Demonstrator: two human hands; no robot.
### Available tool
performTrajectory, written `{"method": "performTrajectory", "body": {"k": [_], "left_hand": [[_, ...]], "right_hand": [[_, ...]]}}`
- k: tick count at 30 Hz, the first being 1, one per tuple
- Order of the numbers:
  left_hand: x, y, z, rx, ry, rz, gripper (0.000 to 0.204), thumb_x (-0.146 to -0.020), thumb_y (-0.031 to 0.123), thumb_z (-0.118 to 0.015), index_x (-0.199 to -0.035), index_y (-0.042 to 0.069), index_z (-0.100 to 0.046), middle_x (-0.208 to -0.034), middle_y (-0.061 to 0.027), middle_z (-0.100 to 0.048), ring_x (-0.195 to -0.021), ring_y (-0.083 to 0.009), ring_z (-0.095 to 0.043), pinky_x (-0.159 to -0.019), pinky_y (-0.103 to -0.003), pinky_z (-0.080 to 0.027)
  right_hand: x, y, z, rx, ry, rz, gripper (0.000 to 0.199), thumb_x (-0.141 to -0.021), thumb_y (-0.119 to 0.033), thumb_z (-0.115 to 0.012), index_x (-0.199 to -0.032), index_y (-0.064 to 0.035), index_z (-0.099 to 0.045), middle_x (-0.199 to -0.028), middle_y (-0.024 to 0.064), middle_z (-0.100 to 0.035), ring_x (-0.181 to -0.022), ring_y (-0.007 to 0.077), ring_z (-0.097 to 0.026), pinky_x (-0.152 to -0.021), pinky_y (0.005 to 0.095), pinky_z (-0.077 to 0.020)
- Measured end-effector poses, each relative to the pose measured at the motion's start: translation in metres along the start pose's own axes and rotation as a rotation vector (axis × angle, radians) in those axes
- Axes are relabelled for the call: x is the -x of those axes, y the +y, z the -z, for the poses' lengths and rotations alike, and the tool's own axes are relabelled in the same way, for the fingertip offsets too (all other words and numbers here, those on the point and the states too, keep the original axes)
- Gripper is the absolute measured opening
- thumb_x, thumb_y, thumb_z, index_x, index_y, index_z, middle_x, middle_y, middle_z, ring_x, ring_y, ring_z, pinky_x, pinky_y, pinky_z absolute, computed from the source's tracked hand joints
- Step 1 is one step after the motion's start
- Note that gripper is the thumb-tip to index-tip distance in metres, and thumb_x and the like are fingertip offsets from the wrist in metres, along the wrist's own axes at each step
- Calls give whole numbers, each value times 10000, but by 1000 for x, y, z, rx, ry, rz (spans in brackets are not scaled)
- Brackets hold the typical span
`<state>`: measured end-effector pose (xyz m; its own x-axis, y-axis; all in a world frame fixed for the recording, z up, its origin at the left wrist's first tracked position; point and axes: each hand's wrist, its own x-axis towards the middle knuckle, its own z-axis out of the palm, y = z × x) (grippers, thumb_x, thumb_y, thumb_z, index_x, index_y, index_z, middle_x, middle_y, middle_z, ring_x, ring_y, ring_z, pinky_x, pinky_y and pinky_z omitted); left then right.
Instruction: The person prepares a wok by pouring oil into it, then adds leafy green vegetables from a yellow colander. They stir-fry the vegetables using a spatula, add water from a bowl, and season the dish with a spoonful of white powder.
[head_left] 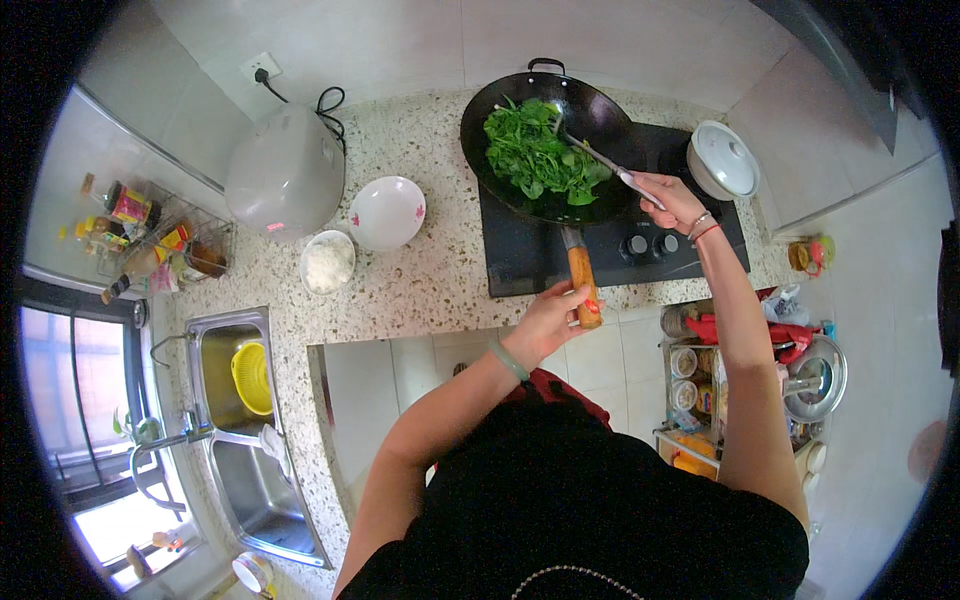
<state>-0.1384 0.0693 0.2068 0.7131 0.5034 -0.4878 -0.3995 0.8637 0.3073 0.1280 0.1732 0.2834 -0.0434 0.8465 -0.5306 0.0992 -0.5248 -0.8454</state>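
Can't really see the bottom of the wok [600, 110] since the greens [535, 155] cover most of it, and the wok itself blocks a chunk of the black hob [615, 262]. The working end of the utensil [602, 160] is partly lost in the leaves, so maybe a spatula, can't swear to it. Labels on the bottles [130, 204] are too blurry to read, and the black top [610, 510] gets chopped by the lower edge.

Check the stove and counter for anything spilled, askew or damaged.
Nothing stands out. The leafy greens lie inside the wok, the left hand grips its wooden handle, and the right hand holds the utensil. The white pot and pink-flowered bowl look intact.
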Motion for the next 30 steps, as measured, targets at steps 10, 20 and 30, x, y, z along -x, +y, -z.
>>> {"method": "performTrajectory", "body": {"k": [10, 20, 30], "left_hand": [[-1, 2, -2, 9, -4, 11, 284, -897, 180, -593, -1137, 77, -481, -1080, -72, -555, -1061, -254, -572, -873, -469, -493], [-1, 1, 2, 16, 8, 3, 277, -896, 181, -594, -1133, 81, -491, -1089, -81, -558, -1049, -255, -577, -888, -472, -484], [0, 2, -6, -18, -8, 11, 271, -902, 198, -588, -1132, 86, -498, -1088, -71, -561, -1062, -240, -564, -896, -460, -476]], "right_hand": [[90, 32, -61, 1137, 309, 577, 335, -877, -241, -570, -1197, -142, -576, -790, 192, -630, -663, 358, -612, -565, 433, -496], [146, 29, -75, 1527, 376, 487, 377, -867, -219, -557, -1240, -181, -520, -635, 125, -601, -556, 320, -604, -485, 428, -493], [66, 21, -76, 1359, 397, 577, 343, -849, -222, -571, -1188, -172, -575, -714, 159, -638, -630, 345, -621, -561, 452, -514]]}}
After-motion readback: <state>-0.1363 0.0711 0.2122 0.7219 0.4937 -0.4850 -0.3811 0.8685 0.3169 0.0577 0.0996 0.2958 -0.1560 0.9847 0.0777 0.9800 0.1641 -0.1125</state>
